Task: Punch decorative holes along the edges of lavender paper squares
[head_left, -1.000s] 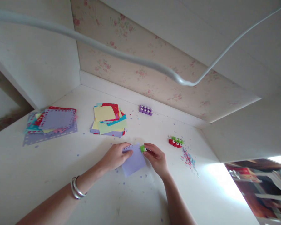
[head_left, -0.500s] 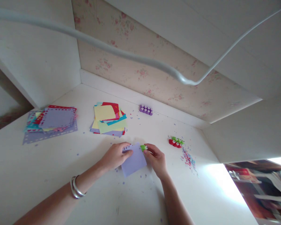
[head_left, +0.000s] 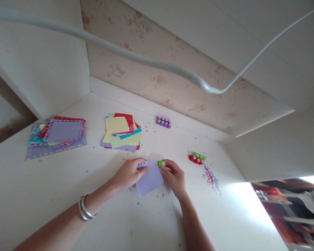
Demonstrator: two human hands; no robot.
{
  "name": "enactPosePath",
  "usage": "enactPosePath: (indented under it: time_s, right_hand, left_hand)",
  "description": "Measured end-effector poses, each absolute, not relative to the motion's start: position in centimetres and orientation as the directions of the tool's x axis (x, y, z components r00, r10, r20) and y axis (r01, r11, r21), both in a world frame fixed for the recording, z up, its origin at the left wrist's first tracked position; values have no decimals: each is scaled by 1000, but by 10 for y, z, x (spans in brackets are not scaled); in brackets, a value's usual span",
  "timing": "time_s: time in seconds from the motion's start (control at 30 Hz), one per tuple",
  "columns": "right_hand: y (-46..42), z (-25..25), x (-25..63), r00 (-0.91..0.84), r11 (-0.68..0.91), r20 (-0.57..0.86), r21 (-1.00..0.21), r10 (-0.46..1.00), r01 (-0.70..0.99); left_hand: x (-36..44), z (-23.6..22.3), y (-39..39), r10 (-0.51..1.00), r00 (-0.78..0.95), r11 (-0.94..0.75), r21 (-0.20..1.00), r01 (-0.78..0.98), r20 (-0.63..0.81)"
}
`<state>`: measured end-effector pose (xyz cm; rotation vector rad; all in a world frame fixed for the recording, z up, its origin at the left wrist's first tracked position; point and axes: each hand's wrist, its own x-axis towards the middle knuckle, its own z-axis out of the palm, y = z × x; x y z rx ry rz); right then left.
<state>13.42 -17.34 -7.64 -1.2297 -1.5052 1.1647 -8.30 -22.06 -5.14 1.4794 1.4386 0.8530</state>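
Observation:
A lilac square of paper (head_left: 149, 179) lies on the white desk (head_left: 54, 188) in front of me, with a row of small holes along its far edge. My left hand (head_left: 128, 172) pinches its left side, fingers closed on the sheet. My right hand (head_left: 174, 176) grips a small green punch (head_left: 161, 163) set on the paper's far right corner.
A stack of mixed coloured sheets (head_left: 121, 133) lies behind the hands. A second pile of punched sheets (head_left: 57, 136) sits far left. Purple punches (head_left: 163, 122) stand near the back wall, red and green punches (head_left: 197, 158) to the right beside paper confetti (head_left: 210, 177). A white cable (head_left: 146, 62) hangs overhead.
Almost nothing: both hands keep the paper and the green punch in place, shifting only slightly in the picture.

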Motion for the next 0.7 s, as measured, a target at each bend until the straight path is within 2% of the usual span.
enactPosePath:
  time_s: [0.37,0.7]
  right_hand:
    - [-175,-77,134,-181,92,57,-977,982,191]
    - [-174,-84,139,-249,215,165,-959,954,187]
  left_hand:
    - [-83,-52,-220,991,102,32,905,425,-83]
    - [-83,-56,-220,993,89,38,911,410,-82]
